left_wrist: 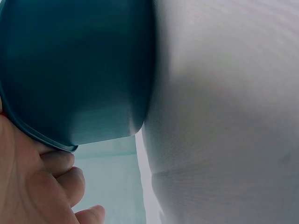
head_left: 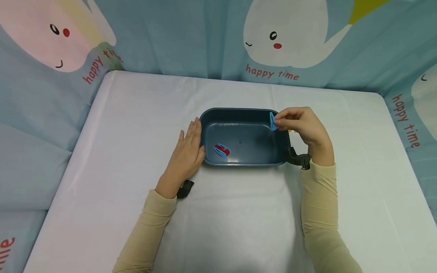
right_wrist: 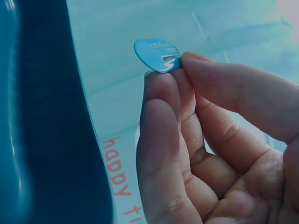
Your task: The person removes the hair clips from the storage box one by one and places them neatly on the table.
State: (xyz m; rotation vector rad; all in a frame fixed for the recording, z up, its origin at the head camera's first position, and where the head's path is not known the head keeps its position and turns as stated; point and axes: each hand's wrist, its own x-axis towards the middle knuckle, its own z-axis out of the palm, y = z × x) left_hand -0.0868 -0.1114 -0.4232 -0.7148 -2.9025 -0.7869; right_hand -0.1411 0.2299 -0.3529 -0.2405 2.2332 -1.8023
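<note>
A dark blue-grey plastic tub point(head_left: 246, 151) stands on the white-covered table. My left hand point(head_left: 186, 155) rests along the tub's left rim with its fingers extended; the left wrist view shows fingers point(left_wrist: 60, 172) touching the rim from outside. Between thumb and fingertips, my right hand point(head_left: 304, 127) pinches a light blue snap hair clip point(head_left: 272, 121) above the tub's right end. The same hair clip point(right_wrist: 159, 55) appears close up in the right wrist view. On the tub floor near the left end lie blue and red hair clips point(head_left: 222, 150), overlapping each other.
Small orange-and-red bits point(head_left: 291, 131) peek out behind the tub's right edge, mostly hidden by my right hand. A dark wrist strap point(head_left: 298, 158) hangs by the tub's right front corner. Blue curtains point(head_left: 184, 38) with whale prints border the table's back and sides.
</note>
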